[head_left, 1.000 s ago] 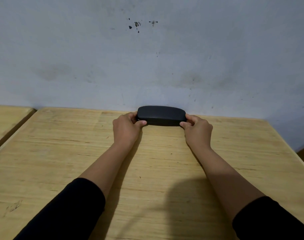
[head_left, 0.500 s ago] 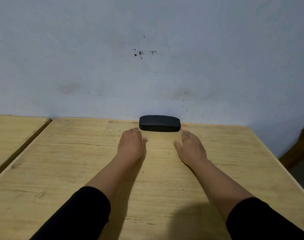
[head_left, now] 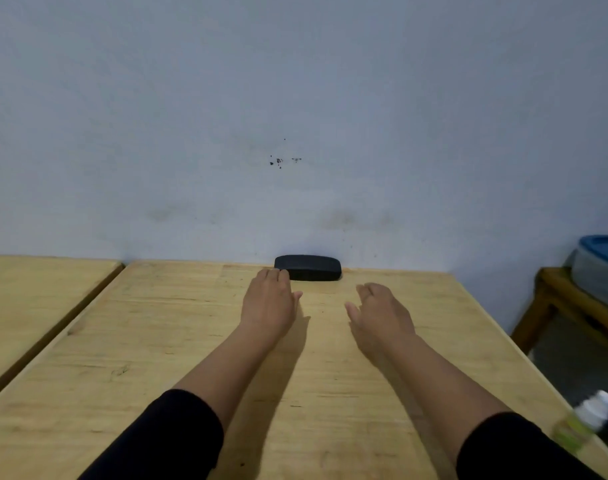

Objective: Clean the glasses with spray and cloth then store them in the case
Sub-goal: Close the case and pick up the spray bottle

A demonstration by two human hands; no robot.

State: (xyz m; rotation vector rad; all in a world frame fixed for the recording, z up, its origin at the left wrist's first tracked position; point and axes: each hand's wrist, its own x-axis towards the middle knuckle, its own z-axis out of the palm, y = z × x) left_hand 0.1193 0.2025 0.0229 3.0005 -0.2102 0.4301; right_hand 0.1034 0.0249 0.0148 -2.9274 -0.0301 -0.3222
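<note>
A closed black glasses case (head_left: pixel 309 267) lies at the far edge of the wooden table (head_left: pixel 157 341), against the wall. My left hand (head_left: pixel 268 303) rests palm down just in front of its left end, fingertips close to the case; whether they touch it I cannot tell. My right hand (head_left: pixel 380 315) is a little nearer to me and to the right, apart from the case, fingers loosely spread and holding nothing. A small spray bottle (head_left: pixel 584 422) with a white cap and yellowish liquid lies blurred at the table's right edge. No glasses or cloth show.
A second wooden table (head_left: pixel 29 299) stands to the left across a narrow gap. At the right, a wooden stand (head_left: pixel 551 296) carries a grey container with a blue lid (head_left: pixel 600 265). A pale wall rises right behind the table.
Both hands have let go of the case and drawn back toward me. The case stays by the wall. The view has tilted up and widened, bringing the bottle and stand into sight.
</note>
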